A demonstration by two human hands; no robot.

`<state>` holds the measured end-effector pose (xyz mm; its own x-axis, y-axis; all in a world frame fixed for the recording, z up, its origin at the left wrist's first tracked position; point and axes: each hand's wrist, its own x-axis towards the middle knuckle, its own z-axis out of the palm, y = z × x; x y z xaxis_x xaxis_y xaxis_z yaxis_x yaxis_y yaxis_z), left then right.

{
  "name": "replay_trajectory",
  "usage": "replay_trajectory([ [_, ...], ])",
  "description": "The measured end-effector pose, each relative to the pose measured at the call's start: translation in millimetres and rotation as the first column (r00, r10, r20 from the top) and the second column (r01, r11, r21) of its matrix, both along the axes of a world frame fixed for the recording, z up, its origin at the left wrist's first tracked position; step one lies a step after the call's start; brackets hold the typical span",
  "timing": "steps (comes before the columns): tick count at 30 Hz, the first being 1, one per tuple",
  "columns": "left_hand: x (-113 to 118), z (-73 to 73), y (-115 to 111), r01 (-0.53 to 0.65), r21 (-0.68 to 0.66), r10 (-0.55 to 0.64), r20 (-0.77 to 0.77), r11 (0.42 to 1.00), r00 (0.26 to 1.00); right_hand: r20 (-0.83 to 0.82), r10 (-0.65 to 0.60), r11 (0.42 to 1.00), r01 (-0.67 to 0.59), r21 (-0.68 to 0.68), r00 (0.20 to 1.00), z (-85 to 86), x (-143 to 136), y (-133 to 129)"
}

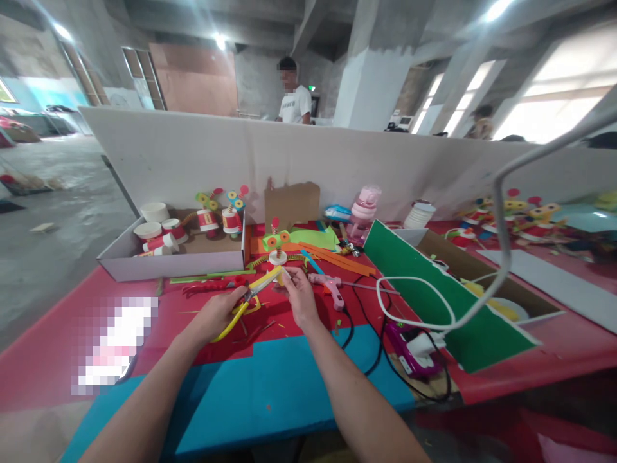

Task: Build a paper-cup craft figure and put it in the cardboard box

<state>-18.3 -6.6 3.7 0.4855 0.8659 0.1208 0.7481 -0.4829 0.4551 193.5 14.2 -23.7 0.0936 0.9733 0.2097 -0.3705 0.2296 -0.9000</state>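
My left hand point(222, 313) is closed around the yellow handles of a pair of scissors point(234, 323). The scissor blades point up and right, close against a yellow strip point(266, 280), probably paper or foam. The far end of that strip is pinched between the fingers of my right hand point(299, 297). Just beyond both hands stands a small figure point(277, 256) with orange round eyes, a red ball on top and a white base. Under the hands, a yellow looped piece point(251, 305) and small scraps lie on the red table cover point(193, 350).
A pink glue gun point(332, 290) with a black cord lies right of my hands. Farther right are a green-sided box point(434, 292), a purple power strip point(413, 350) and a white cable. At left stands a box point(173, 265) of paper cups. A person point(295, 103) is behind the white partition point(202, 151).
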Motion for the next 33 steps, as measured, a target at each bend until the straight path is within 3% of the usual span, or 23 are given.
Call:
replay_trajectory([
  [13, -2.5, 3.3, -3.2, 0.036, -0.02, -0.036, 0.029, 0.999, 0.999, 0.0, -0.043, 0.999, 0.043, 0.024, 0.999, 4.4, -0.2, -2.1],
  [22, -3.5, -3.7, 2.8, -0.025, 0.035, 0.027, -0.033, 0.999, 0.999, 0.015, -0.013, 1.0, 0.013, -0.004, 1.0, 5.7, 0.7, -3.6],
  [33, -3.3, -3.4, 0.7, 0.039, 0.016, -0.04, 0.023, 0.999, 0.999, 0.088, -0.05, 0.999, 0.048, 0.024, 0.995, 6.7, 2.6, -2.5],
])
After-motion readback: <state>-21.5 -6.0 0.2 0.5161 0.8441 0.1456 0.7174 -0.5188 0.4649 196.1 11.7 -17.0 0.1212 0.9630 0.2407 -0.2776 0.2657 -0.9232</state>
